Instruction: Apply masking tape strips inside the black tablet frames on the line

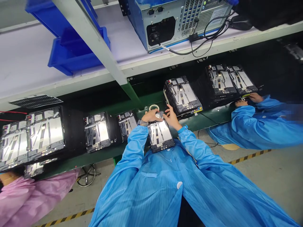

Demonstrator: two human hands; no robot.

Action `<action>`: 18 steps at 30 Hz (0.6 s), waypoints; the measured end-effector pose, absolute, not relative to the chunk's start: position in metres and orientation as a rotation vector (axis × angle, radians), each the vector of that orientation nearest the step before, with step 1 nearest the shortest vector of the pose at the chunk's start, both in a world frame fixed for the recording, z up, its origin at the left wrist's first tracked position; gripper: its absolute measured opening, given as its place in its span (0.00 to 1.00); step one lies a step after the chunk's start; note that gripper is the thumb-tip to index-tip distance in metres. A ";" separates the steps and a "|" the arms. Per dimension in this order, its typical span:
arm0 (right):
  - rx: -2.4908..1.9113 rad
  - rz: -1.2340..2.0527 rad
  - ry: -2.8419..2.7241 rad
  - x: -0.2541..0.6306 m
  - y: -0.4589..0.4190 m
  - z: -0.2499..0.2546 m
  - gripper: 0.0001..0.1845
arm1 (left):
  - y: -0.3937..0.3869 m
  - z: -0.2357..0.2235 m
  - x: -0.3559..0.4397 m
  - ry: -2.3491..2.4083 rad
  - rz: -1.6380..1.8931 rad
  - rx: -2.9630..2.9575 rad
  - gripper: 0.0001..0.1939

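- Left hand (150, 116) and right hand (171, 118): fingers spread on the far end of an open tablet chassis (160, 134), grip unclear
- Tape roll (153, 107) just beyond
- Matching chassis (182, 96) beside it on the green workbench (99, 156)
- Co-worker's hands (248, 100) farther right

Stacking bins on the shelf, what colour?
The stacking bins are bright blue, in the head view.

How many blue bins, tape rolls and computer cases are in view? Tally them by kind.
Blue plastic bins: 2
Tape roll: 1
Computer case: 1
Total: 4
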State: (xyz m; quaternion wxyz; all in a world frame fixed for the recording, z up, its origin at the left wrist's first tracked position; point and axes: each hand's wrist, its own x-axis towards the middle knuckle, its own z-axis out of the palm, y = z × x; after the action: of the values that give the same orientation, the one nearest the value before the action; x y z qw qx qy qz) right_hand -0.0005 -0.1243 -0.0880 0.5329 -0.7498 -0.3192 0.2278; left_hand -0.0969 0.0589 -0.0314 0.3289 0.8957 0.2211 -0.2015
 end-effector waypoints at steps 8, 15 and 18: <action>-1.835 0.622 -0.832 0.001 -0.125 -0.087 0.50 | 0.063 -0.026 -0.096 0.578 -0.569 2.318 0.38; -1.944 0.606 -0.872 -0.007 -0.123 -0.079 0.55 | 0.088 -0.007 -0.128 0.497 -0.135 2.073 0.32; -1.990 0.468 -0.905 -0.019 -0.126 -0.063 0.51 | 0.092 0.001 -0.168 0.529 0.079 2.023 0.30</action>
State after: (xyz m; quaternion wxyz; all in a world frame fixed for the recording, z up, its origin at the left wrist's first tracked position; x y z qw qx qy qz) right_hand -0.0192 -0.1256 -0.0634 0.4376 -0.8003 -0.3641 0.1881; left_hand -0.1684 0.0915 0.0010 0.5009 0.8368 0.2188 0.0327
